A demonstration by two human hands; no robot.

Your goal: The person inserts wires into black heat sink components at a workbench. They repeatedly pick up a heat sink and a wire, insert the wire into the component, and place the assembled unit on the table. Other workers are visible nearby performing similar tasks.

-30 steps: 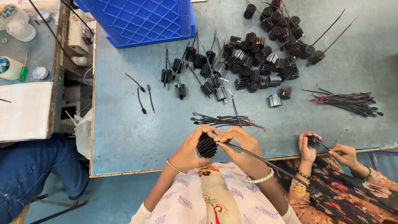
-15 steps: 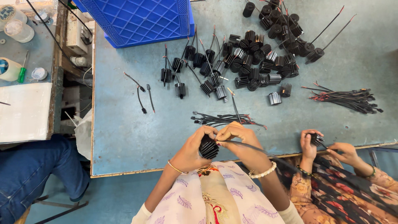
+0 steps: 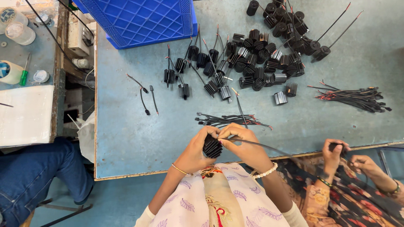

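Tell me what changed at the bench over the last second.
Very little. Both hands drew slightly closer together around the black finned heat sink: the left hand holds it, and the right hand pinches the black wire at its top. The co-worker's hands shifted slightly. The loose wire bundle, the heat sink pile and the blue crate stayed put.

Open worktop (image 3: 126,138) on the left, from the near edge up toward the crate (image 3: 143,19), with only two short leads (image 3: 145,94) lying in it. Straight ahead of the hands, a wire bundle (image 3: 229,120) lies just beyond the fingers. Farther out, the heap of black finned parts (image 3: 248,63) blocks the centre and far right. Another wire bundle (image 3: 357,97) lies at right; bare worktop shows between it and the heap. A co-worker's hands (image 3: 336,153) crowd the near right edge.
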